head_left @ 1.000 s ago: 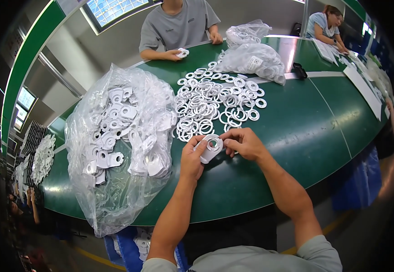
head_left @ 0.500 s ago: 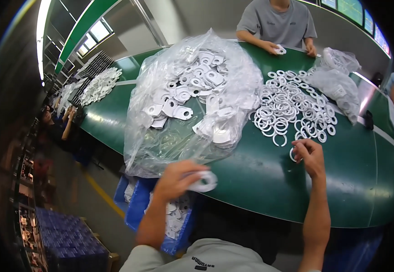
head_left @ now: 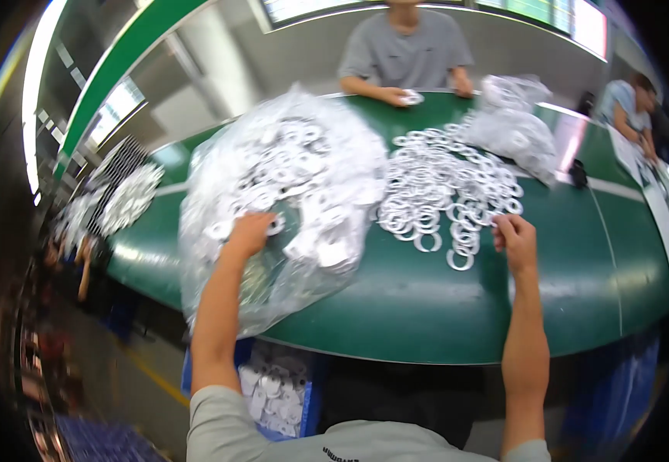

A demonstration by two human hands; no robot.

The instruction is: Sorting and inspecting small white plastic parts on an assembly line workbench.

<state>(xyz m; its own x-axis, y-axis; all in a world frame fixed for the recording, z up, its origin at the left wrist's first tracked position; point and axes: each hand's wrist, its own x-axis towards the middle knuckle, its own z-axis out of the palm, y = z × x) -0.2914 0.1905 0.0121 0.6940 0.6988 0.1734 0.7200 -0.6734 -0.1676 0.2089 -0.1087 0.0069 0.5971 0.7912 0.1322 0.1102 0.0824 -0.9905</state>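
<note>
My left hand (head_left: 253,233) reaches over the near side of a large clear plastic bag (head_left: 203,185), down among flat white tabbed parts (head_left: 326,239) with round holes. Its fingers are mostly hidden and blurred; a white part (head_left: 276,224) shows right beside them. At the near right edge of a pile of white rings (head_left: 419,181), my right hand (head_left: 516,240) has its fingers pressed together. Whatever lies between those fingertips is too small to make out. Several rings, some with a gap, lie just left of that hand.
Below the green table (head_left: 396,323) stands a blue bin (head_left: 307,408) of white parts. A clear bag (head_left: 515,138) lies behind the rings. Across the table, a person (head_left: 407,54) holds a white part; another sits far right. More white parts (head_left: 132,199) are heaped far left.
My left hand has gone from the table's front edge up to the bag; the white holed part is no longer visible in it. My right hand has moved up to the pile's edge. The view has shifted.
</note>
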